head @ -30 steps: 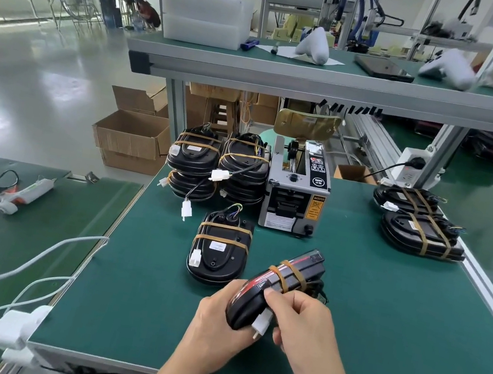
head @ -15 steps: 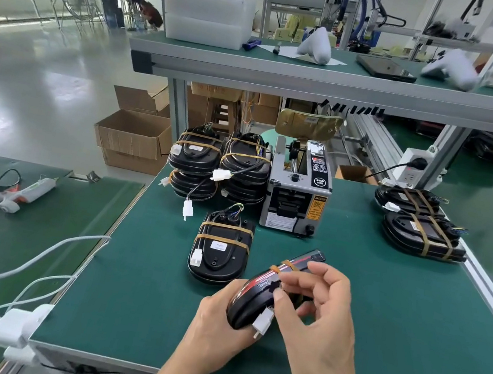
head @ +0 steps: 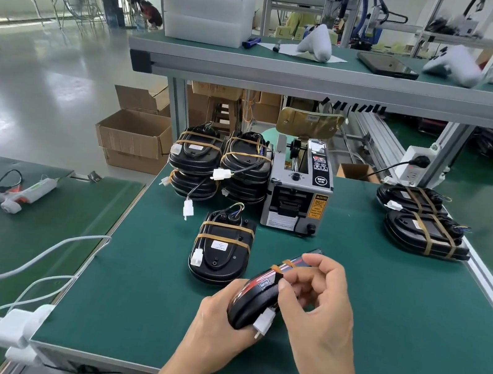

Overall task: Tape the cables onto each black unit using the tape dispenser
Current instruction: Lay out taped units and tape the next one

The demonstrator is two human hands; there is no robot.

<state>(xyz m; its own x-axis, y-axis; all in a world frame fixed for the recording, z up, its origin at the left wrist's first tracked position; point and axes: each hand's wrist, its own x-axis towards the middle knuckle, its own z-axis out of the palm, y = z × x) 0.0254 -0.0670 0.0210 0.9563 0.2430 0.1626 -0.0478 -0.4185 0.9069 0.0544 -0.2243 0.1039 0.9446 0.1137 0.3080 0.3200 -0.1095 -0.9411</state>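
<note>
Left hand (head: 216, 322) cups the black unit (head: 255, 299) low center of frame, long axis tilting toward the upper right. Right hand (head: 317, 300) sits on that raised end, fingers curled, pinching the tape band (head: 286, 265).

Bright daylight, wide-angle edge distortion

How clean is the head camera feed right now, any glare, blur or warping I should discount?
Head view: bright window glare washes the floor at far left; wide-angle warping bends the shelf edge and table rim; the white objects on the shelf smear at the right; both hands and the held black unit are sharp and evenly lit.
</note>
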